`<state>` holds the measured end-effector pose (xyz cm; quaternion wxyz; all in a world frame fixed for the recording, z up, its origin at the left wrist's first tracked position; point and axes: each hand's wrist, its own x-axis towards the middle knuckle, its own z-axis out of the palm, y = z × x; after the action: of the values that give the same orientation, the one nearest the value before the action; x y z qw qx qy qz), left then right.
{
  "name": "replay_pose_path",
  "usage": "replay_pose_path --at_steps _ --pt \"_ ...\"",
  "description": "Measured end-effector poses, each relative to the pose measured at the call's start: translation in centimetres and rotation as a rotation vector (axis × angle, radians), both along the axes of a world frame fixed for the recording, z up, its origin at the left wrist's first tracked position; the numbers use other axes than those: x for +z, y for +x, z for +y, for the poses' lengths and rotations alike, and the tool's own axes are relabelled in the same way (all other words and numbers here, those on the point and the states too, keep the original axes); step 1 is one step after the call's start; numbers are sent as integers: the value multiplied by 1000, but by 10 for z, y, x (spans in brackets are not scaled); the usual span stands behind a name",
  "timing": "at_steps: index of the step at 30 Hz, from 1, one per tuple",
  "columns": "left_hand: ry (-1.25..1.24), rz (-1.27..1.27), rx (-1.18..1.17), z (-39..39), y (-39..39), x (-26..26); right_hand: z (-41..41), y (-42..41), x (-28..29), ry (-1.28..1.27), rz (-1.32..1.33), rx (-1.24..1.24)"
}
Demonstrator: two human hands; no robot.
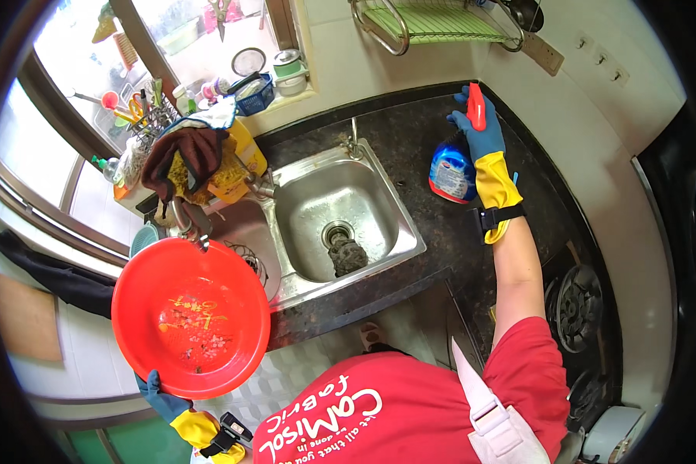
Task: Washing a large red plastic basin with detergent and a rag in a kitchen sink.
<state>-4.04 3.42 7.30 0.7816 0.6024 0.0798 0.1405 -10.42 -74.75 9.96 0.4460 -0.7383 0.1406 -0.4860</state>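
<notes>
My left hand, in a blue and yellow rubber glove, grips the lower rim of a red plastic basin, which is tilted near the left sink bowl's faucet. My right hand, gloved alike, is at the red trigger head of a blue spray bottle over the dark counter; how its fingers close on it is partly hidden. A dark, wadded scrubber or cloth lies by the drain of the stainless steel sink. A wire scourer sits in the left bowl, partly behind the basin.
Brown and yellow cloths hang beside a yellow container behind the left bowl. A blue basket stands on the windowsill. Above the counter is a green dish rack. A gas burner lies right of my right arm.
</notes>
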Motion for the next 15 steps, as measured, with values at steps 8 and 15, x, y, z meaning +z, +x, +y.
replay_pose_path --at_steps 8,15 --pt "6 -4 -21 -23 4 7 -65 13 -50 -42 70 -336" --pt "-23 38 37 -36 3 13 -72 47 -55 -140 318 -465"
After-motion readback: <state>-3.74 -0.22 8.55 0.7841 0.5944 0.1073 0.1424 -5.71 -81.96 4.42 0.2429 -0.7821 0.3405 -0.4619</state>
